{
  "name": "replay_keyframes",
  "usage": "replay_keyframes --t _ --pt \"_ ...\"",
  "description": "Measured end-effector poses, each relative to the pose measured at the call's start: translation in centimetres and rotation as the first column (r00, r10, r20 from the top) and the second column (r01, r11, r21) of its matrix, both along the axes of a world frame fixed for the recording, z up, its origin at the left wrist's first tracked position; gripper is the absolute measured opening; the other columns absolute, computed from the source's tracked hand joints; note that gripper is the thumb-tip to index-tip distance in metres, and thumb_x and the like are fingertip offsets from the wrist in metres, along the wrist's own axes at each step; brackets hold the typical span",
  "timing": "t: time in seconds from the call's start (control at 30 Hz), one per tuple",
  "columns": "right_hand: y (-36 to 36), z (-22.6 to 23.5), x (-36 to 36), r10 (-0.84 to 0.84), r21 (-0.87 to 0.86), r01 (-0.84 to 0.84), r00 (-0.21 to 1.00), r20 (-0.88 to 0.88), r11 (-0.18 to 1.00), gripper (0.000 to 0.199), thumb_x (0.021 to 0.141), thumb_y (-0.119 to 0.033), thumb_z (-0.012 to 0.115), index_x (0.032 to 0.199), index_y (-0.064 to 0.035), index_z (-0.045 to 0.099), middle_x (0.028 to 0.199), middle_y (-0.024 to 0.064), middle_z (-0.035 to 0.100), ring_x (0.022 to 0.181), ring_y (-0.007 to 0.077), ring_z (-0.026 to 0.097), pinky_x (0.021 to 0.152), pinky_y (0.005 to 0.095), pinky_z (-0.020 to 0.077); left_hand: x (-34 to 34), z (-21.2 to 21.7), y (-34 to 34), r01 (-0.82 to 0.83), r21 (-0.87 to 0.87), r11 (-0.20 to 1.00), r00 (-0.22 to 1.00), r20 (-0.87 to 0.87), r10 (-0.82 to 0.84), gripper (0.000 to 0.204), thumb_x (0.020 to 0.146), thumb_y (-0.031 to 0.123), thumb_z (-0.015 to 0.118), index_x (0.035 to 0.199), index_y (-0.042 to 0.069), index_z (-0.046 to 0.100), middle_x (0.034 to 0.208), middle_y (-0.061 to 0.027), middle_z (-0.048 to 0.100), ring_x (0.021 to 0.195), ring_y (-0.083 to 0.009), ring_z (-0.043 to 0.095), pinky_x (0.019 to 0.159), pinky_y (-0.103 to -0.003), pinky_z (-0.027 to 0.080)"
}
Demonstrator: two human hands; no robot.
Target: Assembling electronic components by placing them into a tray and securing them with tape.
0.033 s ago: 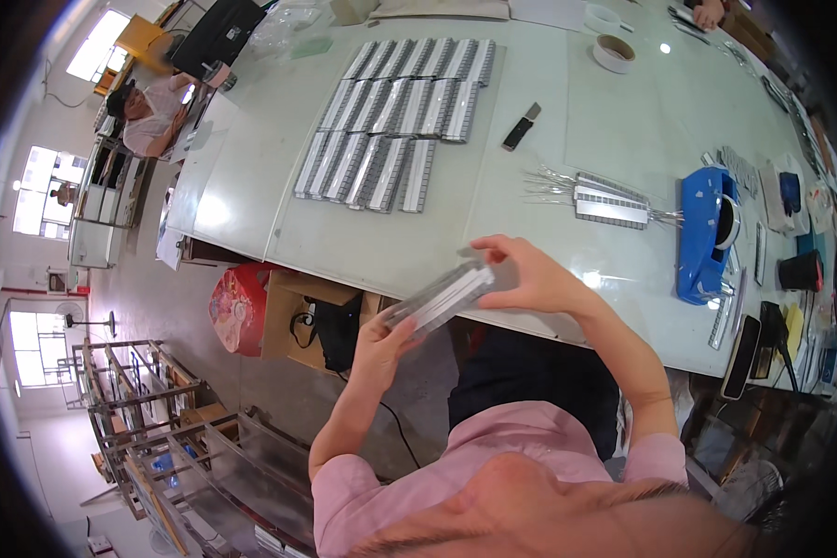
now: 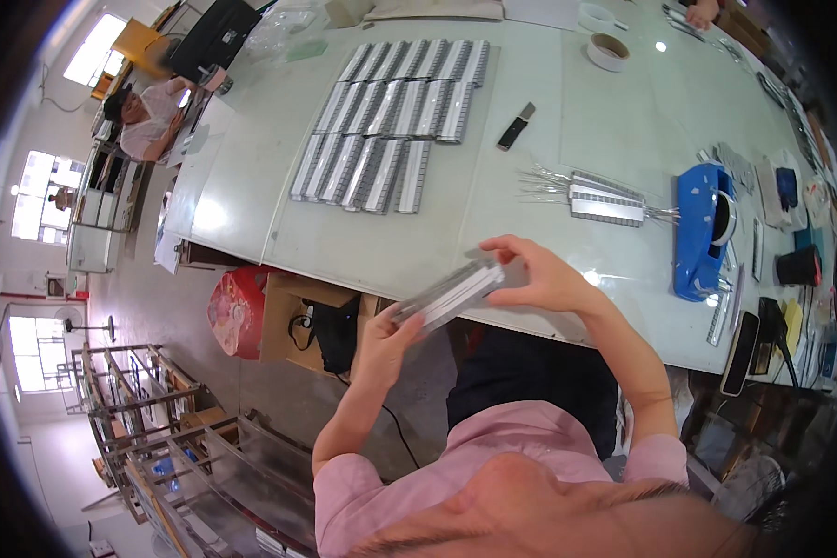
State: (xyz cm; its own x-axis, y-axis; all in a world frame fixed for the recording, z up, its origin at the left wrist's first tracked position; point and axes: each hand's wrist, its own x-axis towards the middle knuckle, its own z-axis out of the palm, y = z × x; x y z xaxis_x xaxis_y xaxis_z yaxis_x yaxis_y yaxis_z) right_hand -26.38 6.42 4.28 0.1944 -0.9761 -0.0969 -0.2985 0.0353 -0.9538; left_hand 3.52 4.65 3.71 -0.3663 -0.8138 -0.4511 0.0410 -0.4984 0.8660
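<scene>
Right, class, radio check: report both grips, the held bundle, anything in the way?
Left grip: closed on strip bundle. Right grip: curved at its other end, contact unclear. Bundle: slanted, at table edge. Knife, blue tape dispenser: apart from it.

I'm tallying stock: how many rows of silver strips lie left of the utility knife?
3: the far row, the middle row just below it, and the near row beneath that. None looks hidden.

To my left, I see a rounded red object (image 2: 234, 314) just beside an open brown cardboard box (image 2: 277, 327) holding a black bag (image 2: 338, 337).
</scene>
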Motion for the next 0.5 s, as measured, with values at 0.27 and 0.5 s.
replay_keyframes --t 0.27,0.5 --pt "7.1 -2.1 -5.9 -0.452 -0.103 0.446 0.891 -0.045 0.889 0.032 0.077 -0.019 0.082 0.105 -0.006 0.072 0.109 0.0085 0.068 0.105 0.028 0.059 0.094 0.0386 0.047 -9.7 -3.7 -1.5 0.345 -0.351 0.87 0.938 0.094 -0.334 0.025 0.094 0.004 0.072 0.118 -0.001 0.071 0.113 -0.0084 0.073 0.104 -0.0113 0.065 0.092 -0.026 0.051" --pt "9.4 -4.1 -5.9 -0.632 -0.419 0.49 0.697 -0.338 0.764 0.025 0.074 -0.012 0.08 0.097 -0.0099 0.071 0.107 0.0027 0.065 0.115 0.0269 0.054 0.097 0.0405 0.0397 -12.6 -4.1 -1.9 0.448 -0.568 0.691 0.893 0.244 -0.378 0.03 0.088 0.001 0.073 0.117 0.008 0.074 0.126 -0.0181 0.069 0.116 -0.0233 0.067 0.101 -0.033 0.05"
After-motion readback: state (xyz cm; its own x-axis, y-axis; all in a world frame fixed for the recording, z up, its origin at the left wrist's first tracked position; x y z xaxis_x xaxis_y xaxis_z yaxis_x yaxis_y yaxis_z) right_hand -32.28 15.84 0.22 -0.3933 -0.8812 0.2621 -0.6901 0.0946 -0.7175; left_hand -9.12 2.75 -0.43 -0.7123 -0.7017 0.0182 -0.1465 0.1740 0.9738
